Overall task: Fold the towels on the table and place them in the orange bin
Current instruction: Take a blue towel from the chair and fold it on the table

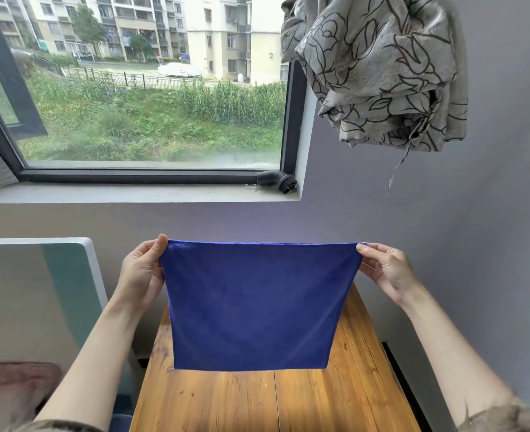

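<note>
A blue towel [254, 307] hangs flat and stretched in the air above the wooden table [273, 400]. My left hand [142, 269] pinches its upper left corner. My right hand [385, 269] pinches its upper right corner. The towel's lower edge hangs just above the tabletop. No orange bin is in view.
A grey wall stands behind the table, with a window and its sill [132, 193] up left. A small black brush head [280, 180] lies on the sill. A knotted grey patterned curtain [379, 70] hangs at the upper right. A white-framed panel [70, 275] stands left of the table.
</note>
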`<state>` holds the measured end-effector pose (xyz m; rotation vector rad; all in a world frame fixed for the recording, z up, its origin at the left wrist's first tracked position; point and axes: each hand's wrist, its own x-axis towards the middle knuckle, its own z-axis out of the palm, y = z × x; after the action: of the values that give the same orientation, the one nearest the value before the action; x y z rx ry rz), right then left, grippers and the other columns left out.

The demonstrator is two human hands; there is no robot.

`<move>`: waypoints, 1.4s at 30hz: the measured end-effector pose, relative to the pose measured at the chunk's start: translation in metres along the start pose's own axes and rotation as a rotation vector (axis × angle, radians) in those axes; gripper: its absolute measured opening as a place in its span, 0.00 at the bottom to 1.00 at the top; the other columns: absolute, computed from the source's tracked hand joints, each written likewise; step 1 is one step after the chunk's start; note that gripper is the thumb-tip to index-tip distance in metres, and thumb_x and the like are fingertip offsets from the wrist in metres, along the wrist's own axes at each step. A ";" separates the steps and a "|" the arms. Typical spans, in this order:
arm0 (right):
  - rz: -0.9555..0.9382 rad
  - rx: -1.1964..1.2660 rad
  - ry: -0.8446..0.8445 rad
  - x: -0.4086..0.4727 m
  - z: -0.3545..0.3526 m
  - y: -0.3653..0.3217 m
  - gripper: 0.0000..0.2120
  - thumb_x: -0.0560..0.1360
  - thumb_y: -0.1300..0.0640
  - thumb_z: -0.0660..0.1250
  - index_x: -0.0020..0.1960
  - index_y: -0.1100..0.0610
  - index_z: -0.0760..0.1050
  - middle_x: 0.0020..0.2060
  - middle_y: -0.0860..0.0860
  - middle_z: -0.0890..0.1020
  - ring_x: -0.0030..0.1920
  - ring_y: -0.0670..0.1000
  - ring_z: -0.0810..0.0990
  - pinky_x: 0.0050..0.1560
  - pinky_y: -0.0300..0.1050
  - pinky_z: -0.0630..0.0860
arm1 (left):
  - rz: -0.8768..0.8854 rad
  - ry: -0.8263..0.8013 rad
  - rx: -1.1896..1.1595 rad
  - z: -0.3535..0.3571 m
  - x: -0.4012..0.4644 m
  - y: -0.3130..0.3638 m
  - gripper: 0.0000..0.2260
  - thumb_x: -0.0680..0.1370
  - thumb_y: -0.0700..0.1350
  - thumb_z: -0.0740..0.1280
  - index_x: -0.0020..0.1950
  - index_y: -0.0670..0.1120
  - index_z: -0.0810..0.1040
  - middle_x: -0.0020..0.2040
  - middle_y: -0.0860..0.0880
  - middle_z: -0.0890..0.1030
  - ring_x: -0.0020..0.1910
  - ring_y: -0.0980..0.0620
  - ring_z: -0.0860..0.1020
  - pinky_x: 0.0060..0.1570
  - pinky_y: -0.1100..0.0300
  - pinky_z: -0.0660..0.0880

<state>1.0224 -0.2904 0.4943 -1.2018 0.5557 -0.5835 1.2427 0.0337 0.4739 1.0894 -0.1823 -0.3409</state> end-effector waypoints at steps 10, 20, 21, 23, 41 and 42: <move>-0.015 -0.114 0.021 0.006 0.000 0.009 0.06 0.74 0.70 0.64 0.41 0.62 0.76 0.33 0.52 0.82 0.34 0.49 0.79 0.37 0.37 0.79 | 0.069 -0.040 0.492 -0.024 0.003 -0.011 0.03 0.76 0.40 0.67 0.45 0.46 0.79 0.41 0.46 0.80 0.44 0.50 0.75 0.48 0.58 0.71; -0.129 -0.921 -0.037 0.016 -0.008 0.019 0.09 0.75 0.67 0.65 0.53 0.60 0.79 0.45 0.54 0.81 0.47 0.51 0.78 0.44 0.34 0.73 | -0.038 -0.229 0.861 -0.038 0.001 -0.018 0.05 0.76 0.40 0.68 0.43 0.42 0.82 0.36 0.52 0.83 0.37 0.55 0.77 0.44 0.63 0.73; -0.147 -0.986 -0.037 0.016 -0.007 0.021 0.07 0.75 0.66 0.65 0.49 0.59 0.80 0.44 0.54 0.82 0.46 0.52 0.78 0.45 0.38 0.71 | -0.041 -0.224 0.865 -0.039 0.002 -0.020 0.05 0.76 0.40 0.68 0.42 0.41 0.82 0.36 0.52 0.83 0.37 0.54 0.77 0.44 0.62 0.73; -0.174 -1.046 -0.021 0.018 -0.004 0.022 0.05 0.75 0.64 0.65 0.45 0.58 0.79 0.42 0.54 0.82 0.45 0.52 0.79 0.46 0.39 0.69 | -0.048 -0.215 0.879 -0.038 0.003 -0.024 0.05 0.76 0.41 0.68 0.42 0.42 0.82 0.36 0.52 0.82 0.38 0.55 0.76 0.44 0.61 0.72; -0.343 -1.243 0.074 0.082 0.011 0.022 0.09 0.76 0.66 0.61 0.51 0.64 0.79 0.51 0.61 0.76 0.52 0.59 0.75 0.50 0.37 0.64 | 0.195 0.000 0.948 0.009 0.055 -0.036 0.03 0.77 0.39 0.66 0.48 0.40 0.77 0.43 0.46 0.78 0.42 0.53 0.75 0.41 0.71 0.70; -0.374 -1.212 0.105 0.081 0.011 0.019 0.09 0.76 0.66 0.61 0.50 0.64 0.79 0.51 0.61 0.76 0.52 0.59 0.76 0.50 0.37 0.65 | 0.209 -0.001 0.931 0.010 0.054 -0.034 0.03 0.77 0.40 0.66 0.48 0.41 0.77 0.44 0.45 0.78 0.43 0.52 0.75 0.43 0.68 0.70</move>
<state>1.0915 -0.3328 0.4718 -2.4668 0.8139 -0.6278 1.2840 -0.0080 0.4473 1.9676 -0.4800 -0.0495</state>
